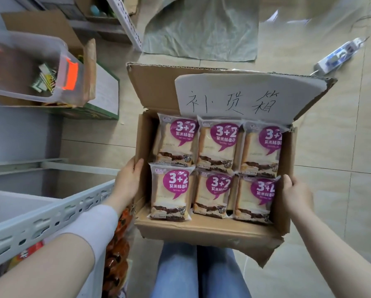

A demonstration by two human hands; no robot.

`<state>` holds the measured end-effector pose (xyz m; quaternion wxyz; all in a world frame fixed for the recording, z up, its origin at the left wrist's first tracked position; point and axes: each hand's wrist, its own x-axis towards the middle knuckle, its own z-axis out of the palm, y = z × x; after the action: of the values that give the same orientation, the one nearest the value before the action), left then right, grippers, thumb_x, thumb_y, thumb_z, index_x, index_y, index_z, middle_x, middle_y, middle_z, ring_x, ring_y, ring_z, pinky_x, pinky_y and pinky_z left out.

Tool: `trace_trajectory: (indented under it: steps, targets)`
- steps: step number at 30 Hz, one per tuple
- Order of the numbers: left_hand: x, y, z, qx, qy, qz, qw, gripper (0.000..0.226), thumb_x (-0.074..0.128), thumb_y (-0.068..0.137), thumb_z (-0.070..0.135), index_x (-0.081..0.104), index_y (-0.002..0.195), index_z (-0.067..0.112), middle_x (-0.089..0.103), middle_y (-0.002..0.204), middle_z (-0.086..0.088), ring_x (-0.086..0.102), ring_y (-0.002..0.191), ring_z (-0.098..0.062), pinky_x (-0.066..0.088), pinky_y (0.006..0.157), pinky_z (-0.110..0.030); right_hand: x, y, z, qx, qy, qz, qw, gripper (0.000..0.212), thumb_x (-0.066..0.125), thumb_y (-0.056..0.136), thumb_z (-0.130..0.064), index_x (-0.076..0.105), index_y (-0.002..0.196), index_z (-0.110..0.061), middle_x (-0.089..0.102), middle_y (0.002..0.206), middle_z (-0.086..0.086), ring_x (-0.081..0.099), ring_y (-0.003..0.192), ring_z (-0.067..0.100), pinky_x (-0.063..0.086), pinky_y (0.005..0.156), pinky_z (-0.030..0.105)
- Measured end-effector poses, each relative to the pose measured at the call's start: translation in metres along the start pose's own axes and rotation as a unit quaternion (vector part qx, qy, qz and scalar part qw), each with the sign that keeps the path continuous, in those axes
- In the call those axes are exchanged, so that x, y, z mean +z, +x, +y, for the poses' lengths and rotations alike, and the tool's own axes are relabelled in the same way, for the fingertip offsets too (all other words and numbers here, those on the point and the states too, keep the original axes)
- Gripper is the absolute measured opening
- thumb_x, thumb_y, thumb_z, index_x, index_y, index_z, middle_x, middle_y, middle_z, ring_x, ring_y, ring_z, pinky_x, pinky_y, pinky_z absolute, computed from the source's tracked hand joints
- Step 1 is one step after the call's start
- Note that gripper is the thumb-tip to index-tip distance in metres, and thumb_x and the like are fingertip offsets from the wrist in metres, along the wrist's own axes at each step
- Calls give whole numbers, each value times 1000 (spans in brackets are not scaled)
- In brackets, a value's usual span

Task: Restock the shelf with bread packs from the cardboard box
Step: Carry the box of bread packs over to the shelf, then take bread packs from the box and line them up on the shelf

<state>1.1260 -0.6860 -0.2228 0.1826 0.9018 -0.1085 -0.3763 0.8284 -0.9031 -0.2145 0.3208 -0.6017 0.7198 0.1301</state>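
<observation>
A cardboard box (201,232) is held in both hands over tiled floor (330,201), above the person's legs in blue jeans (199,274); whether it rests on the legs cannot be told. The left hand (128,181) grips the box's left wall, thumb hooked over the rim and fingers down the outside. The right hand (295,193) clamps the right wall, fingers curled over its top edge; the two hands are well apart, one on each side.

Inside lie six bread packs (217,145) in two rows of three, touching one another, each with a purple "3+2" speech bubble on a clear wrapper; the far flap stands open and carries a white paper sheet (244,93) with handwritten characters.

To the left runs the white perforated metal shelf (57,214), with orange snack packets (116,244) below its edge, just beside the box. Farther left a clear plastic bin (29,67) with orange latches sits on another carton; a green cloth (201,29) and a power strip (339,54) lie on the floor beyond the box.
</observation>
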Motion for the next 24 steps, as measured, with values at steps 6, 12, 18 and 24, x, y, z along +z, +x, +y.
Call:
trace_trajectory:
  steps: [6,12,18,24]
  targets:
    - [-23,-24,39,115,-64,136,982,30,47,94,23,58,120,12,57,126,-7,52,118,-24,38,99,-30,-11,-53,-9,-7,96,53,994,51,51,92,-35,44,133,-5,45,139,18,40,129,31,33,105,42]
    - [4,13,84,98,-75,17,992,61,67,82,30,40,133,9,50,135,-8,48,123,-22,37,95,-26,66,-145,-50,-138,114,-129,975,61,67,80,-38,46,132,-13,51,128,1,46,120,13,34,101,24]
    - [22,44,98,62,-72,1,995,73,73,76,32,37,135,7,49,135,-14,48,123,-28,41,104,-42,132,-150,-85,-81,105,-216,967,84,78,66,-44,39,133,-12,42,131,5,43,122,19,35,103,29]
    - [1,32,102,27,-137,-118,983,48,74,76,22,54,116,9,63,119,-9,61,106,-23,53,88,-40,115,-141,-77,12,184,-330,926,44,82,66,-30,57,99,-17,61,90,-10,57,85,7,46,68,14]
